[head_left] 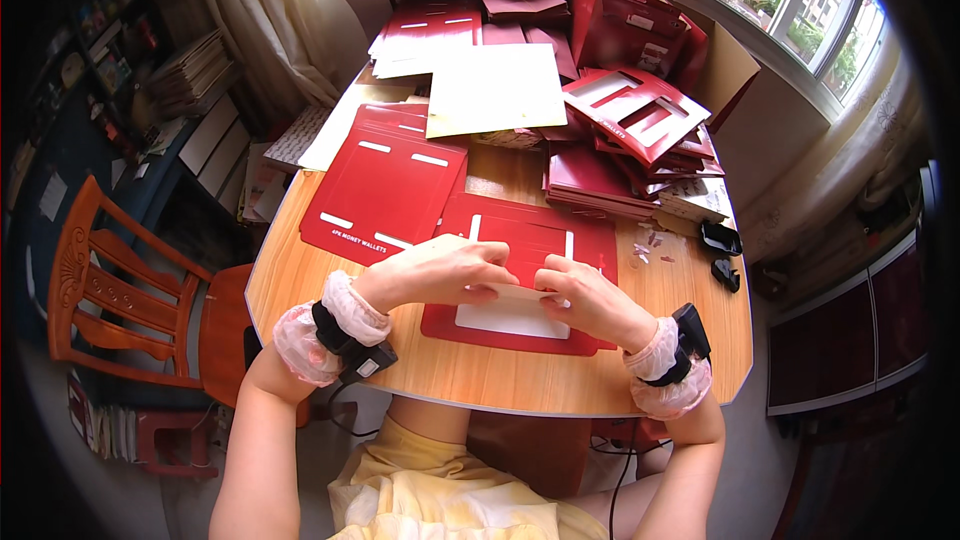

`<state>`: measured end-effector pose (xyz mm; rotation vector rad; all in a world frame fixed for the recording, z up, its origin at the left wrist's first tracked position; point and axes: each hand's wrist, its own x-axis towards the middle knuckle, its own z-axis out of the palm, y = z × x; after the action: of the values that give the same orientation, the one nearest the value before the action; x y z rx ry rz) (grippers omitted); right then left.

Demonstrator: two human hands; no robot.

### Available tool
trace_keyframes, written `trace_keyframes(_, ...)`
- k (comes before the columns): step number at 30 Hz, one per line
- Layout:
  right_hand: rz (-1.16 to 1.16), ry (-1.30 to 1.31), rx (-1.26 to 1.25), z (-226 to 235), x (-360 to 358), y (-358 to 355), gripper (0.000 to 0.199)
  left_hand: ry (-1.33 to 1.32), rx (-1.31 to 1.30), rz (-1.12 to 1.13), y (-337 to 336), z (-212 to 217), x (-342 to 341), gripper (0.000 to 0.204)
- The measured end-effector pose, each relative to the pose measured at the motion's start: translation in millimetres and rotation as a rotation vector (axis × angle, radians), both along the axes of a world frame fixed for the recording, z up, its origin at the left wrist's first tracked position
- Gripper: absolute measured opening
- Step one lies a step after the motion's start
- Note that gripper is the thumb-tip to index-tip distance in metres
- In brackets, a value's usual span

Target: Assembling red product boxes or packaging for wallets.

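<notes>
A red printed card sheet (pixel 435 324) lies flat at the near middle of the table, with white patches on it. Above it my left hand (pixel 445 270) and my right hand (pixel 598 302) face each other, fingers bent and pinching. Between them they hold the edge of a pale cardboard flap (pixel 518 292), tilted up from the sheet. Whether that flap is part of the sheet I cannot tell. Beside my left hand, a stack of similar red card sheets (pixel 375 185) with white slots lies flat.
Folded red card frames (pixel 640 115) pile up at the back right, near a large red box (pixel 630 25). A white sheet (pixel 497 90) tops the back middle. Small scraps (pixel 650 243) and black items (pixel 722 255) lie at right. A wooden chair (pixel 140 290) stands left.
</notes>
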<state>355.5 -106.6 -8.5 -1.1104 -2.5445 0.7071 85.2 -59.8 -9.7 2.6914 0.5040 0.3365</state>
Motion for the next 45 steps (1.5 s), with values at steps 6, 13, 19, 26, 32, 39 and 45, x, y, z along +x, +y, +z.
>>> trace_keyframes(6, 0.03, 0.017, 0.037, 1.0, -0.9, 1.3, 0.015, -0.161, 0.179, -0.009, -1.4, -3.4, 2.3, 0.027)
trace_keyframes(13, 0.025, -0.002, 0.06, -0.7, -0.8, 0.7, 0.016, -0.069, 0.16, -0.028, 1.9, -4.4, -0.5, 0.024)
trace_keyframes(19, 0.01, 0.016, 0.092, 0.5, -6.6, -3.6, 0.022, -0.025, 0.048, -0.017, -4.0, 6.1, 5.0, 0.034)
trace_keyframes(26, 0.096, -0.027, 0.193, -7.9, -9.1, -13.3, 0.021, 0.023, -0.032, -0.064, -4.6, 3.0, 3.9, 0.051)
trace_keyframes(32, 0.125, -0.07, 0.149, -2.2, -5.5, -15.2, 0.022, -0.018, -0.086, -0.073, -8.1, -0.4, 3.8, 0.047)
trace_keyframes(39, 0.142, -0.021, 0.045, 10.1, -2.4, -19.1, 0.046, -0.071, -0.274, 0.138, -1.5, -13.1, 5.5, 0.042)
trace_keyframes(45, 0.181, -0.236, 0.273, 2.6, -12.2, -25.5, 0.066, -0.039, -0.209, 0.333, -5.6, -5.9, 12.0, 0.04)
